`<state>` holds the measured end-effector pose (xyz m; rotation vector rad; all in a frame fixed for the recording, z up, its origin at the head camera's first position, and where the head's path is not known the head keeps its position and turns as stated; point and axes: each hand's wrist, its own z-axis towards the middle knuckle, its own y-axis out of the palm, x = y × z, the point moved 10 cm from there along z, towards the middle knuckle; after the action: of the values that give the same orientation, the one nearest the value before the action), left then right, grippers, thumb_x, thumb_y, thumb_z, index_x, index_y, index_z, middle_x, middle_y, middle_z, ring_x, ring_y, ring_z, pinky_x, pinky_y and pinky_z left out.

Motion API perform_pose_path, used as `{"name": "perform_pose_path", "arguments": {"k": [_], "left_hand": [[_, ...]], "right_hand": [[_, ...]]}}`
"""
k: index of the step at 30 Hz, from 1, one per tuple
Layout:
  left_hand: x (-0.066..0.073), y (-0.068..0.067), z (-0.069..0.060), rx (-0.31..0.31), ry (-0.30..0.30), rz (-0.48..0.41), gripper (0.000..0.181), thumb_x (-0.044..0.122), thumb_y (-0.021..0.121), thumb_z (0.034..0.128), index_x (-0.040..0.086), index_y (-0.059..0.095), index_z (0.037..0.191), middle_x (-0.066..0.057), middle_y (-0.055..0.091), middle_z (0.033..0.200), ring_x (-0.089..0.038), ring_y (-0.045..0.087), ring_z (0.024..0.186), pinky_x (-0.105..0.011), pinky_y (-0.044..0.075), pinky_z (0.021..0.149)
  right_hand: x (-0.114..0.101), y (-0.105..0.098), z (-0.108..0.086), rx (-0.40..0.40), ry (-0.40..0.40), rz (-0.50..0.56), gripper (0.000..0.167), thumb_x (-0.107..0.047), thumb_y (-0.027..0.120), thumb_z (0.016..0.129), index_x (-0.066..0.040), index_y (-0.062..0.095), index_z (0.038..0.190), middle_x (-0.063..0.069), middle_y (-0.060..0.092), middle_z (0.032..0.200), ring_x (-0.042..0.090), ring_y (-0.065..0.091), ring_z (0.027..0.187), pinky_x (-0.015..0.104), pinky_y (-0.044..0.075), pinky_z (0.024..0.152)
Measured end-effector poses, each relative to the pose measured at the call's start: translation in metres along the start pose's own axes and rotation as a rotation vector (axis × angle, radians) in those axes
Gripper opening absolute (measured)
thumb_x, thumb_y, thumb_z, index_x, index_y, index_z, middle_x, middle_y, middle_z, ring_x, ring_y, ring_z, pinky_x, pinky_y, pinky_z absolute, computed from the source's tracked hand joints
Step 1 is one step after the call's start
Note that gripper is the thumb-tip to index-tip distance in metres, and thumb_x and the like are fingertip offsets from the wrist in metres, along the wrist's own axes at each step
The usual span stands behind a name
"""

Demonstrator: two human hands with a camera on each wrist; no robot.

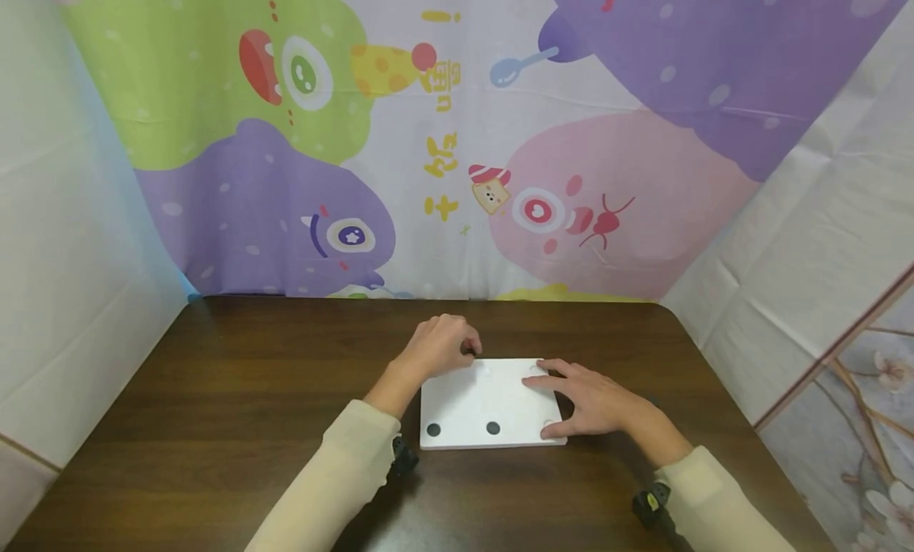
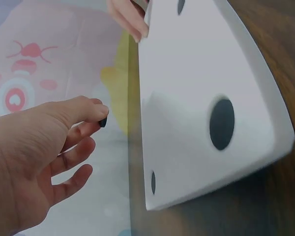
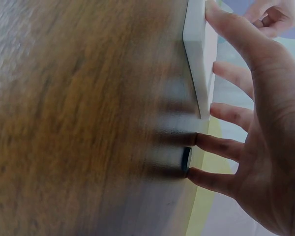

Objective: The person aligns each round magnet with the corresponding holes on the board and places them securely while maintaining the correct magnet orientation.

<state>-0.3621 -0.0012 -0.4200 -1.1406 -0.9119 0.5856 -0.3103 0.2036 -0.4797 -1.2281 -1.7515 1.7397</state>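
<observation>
My left grip (image 1: pixel 443 346) pinches black disc (image 2: pixel 103 121) | right grip (image 1: pixel 593 399) spread, touching white board (image 1: pixel 478 401), lower centre | I judge three discs (image 2: pixel 221 124) seated, three pale circles (image 1: pixel 486 370) unfilled

The count comprised one surface (image 1: pixel 178 401), one white panel (image 1: pixel 493 397), two hands (image 1: pixel 443 344) (image 1: pixel 598 399) and two wrist devices (image 1: pixel 404 457) (image 1: pixel 651 503). Five dark discs (image 1: pixel 433 430) (image 1: pixel 493 428) (image 2: pixel 153 183) (image 2: pixel 103 122) (image 3: pixel 187 159) were counted: three in the panel, one in the left hand, one near the right.

Satiny wood grain is shown by the table (image 1: pixel 250 393) — a smooth matt face by the board (image 1: pixel 493 397), creased cloth by the backdrop (image 1: pixel 471 124).
</observation>
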Motion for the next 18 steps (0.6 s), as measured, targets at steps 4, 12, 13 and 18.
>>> {"name": "perform_pose_path", "arguments": {"k": [4,12,13,18], "left_hand": [[0.006,0.000,0.004,-0.001,0.009,0.003,0.010,0.016,0.087,0.0977,0.020,0.090,0.107,0.004,0.085,0.109,-0.014,0.072,0.095,-0.038,0.062,0.079],[0.012,0.004,0.010,-0.015,0.001,0.008,0.011,0.017,0.086,0.0981,0.022,0.090,0.107,0.005,0.085,0.109,-0.012,0.070,0.092,-0.034,0.059,0.077],[0.012,0.005,0.010,-0.018,-0.002,0.008,0.011,0.017,0.086,0.0982,0.022,0.090,0.107,0.005,0.085,0.109,-0.012,0.070,0.092,-0.034,0.059,0.077],[0.012,0.010,0.011,-0.028,-0.007,0.004,0.011,0.018,0.086,0.0987,0.023,0.091,0.107,0.005,0.085,0.111,-0.011,0.069,0.090,-0.034,0.058,0.076]], "right_hand": [[0.000,0.000,0.000,0.005,-0.002,0.004,0.089,-0.069,0.084,0.092,-0.030,0.056,0.167,0.019,0.045,0.177,0.053,0.050,0.157,0.079,0.047,0.118],[0.001,0.001,0.000,0.006,0.003,0.003,0.088,-0.069,0.084,0.092,-0.031,0.056,0.167,0.018,0.045,0.177,0.052,0.051,0.157,0.078,0.048,0.118],[0.001,0.001,0.000,0.006,0.003,0.002,0.088,-0.069,0.084,0.092,-0.031,0.056,0.167,0.018,0.045,0.177,0.051,0.051,0.157,0.078,0.048,0.118],[0.002,0.001,0.000,0.010,0.000,0.000,0.088,-0.069,0.084,0.092,-0.031,0.056,0.167,0.018,0.045,0.177,0.051,0.051,0.158,0.077,0.048,0.118]]}}
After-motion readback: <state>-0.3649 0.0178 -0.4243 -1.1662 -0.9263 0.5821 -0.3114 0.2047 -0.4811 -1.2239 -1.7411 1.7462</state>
